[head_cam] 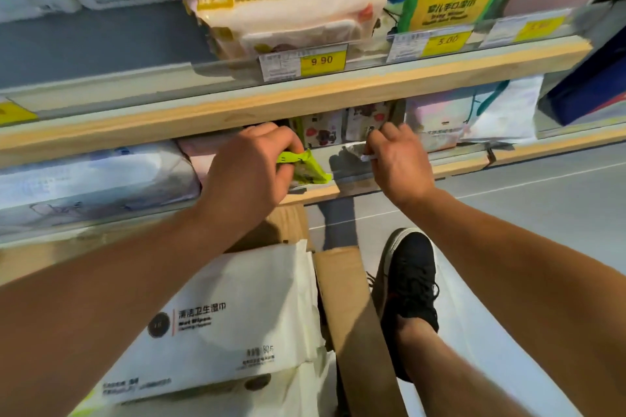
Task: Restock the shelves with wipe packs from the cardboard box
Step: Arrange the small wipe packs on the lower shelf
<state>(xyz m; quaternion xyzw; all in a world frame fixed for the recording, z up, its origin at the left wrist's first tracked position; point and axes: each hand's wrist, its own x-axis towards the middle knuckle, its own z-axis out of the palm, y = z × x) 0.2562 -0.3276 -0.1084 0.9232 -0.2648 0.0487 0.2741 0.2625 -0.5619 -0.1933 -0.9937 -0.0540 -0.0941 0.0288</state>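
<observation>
Your left hand (249, 167) gripped a small lime-green wipe pack (306, 170) at the wooden shelf edge (316, 192), while your right hand (398, 159) pinched a thin white packet edge (359, 150).

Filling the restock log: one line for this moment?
left hand: grips green pack | right hand: pinches white pack | lower shelf

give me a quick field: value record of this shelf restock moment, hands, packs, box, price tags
left hand: left hand grips a small green wipe pack at the front edge of the lower shelf
right hand: right hand pinches a small white pack on the same shelf
behind hands: small floral packs standing upright
cardboard box: cardboard box on the floor below, holding large white wipe packs
upper shelf: pink wipe packs, green pack
price tags: 9.90 tag, 5.00 tag
foot: black shoe beside the box
</observation>
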